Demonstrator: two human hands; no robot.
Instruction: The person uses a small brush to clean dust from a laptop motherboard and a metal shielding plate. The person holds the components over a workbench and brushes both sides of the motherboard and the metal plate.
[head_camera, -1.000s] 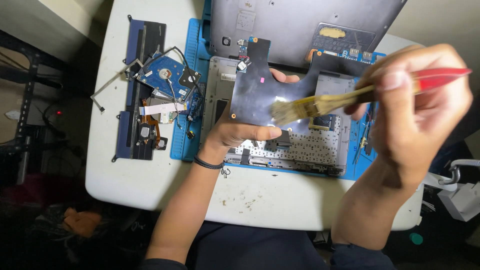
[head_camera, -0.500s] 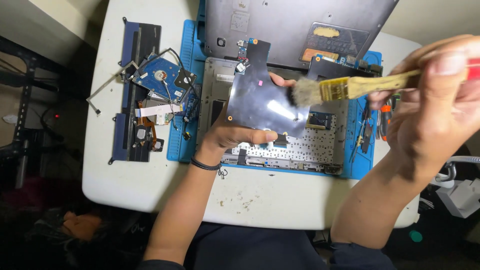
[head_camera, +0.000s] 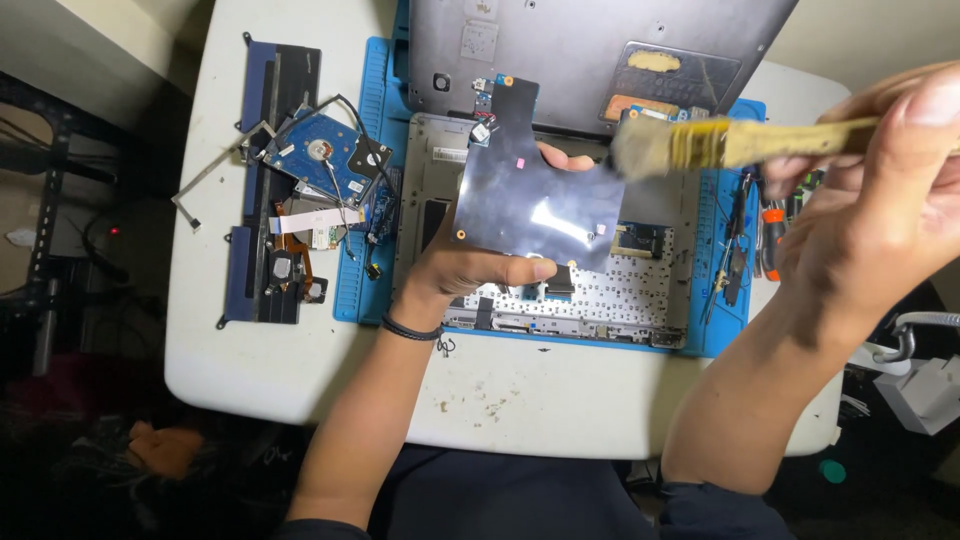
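**Dark board held over an opened laptop, brush at its right edge**

Everything is placed against the blue mat (head_camera: 372, 150), a ribbed rubbery sheet lying on a white, smooth table (head_camera: 520, 395).

Left of the mat lies a long dark bezel strip (head_camera: 268, 180), flat and matte, running away from the person. Partly on it and partly on the mat's left edge rests a hard drive (head_camera: 322, 160), a flat rectangle with a blue circuit face and a shiny round hub, with thin black wires and a pale ribbon cable trailing beside it.

On the middle of the mat sits the laptop base (head_camera: 640, 290), grey metal with a pale grid of key backs; the grey lid (head_camera: 580, 50) rises at the mat's far edge.

The left hand (head_camera: 470, 270) is closed on the board (head_camera: 530, 200), thumb across the near edge and fingertips showing past the far edge. The board is a thin, roughly rectangular dark plate with a glossy, reflective face and a narrower tab; it hovers above the laptop base, tilted, its long axis running from the near right to the far left, the tab pointing toward the lid.

The brush (head_camera: 720, 143) has a flat wooden handle and pale, frayed bristles. It lies nearly level, bristles pointing left at the board's right corner. The right hand (head_camera: 880, 190), above the mat's right edge, pinches the handle firmly.

Screwdrivers (head_camera: 770, 235) with orange grips lie on the mat's right edge.
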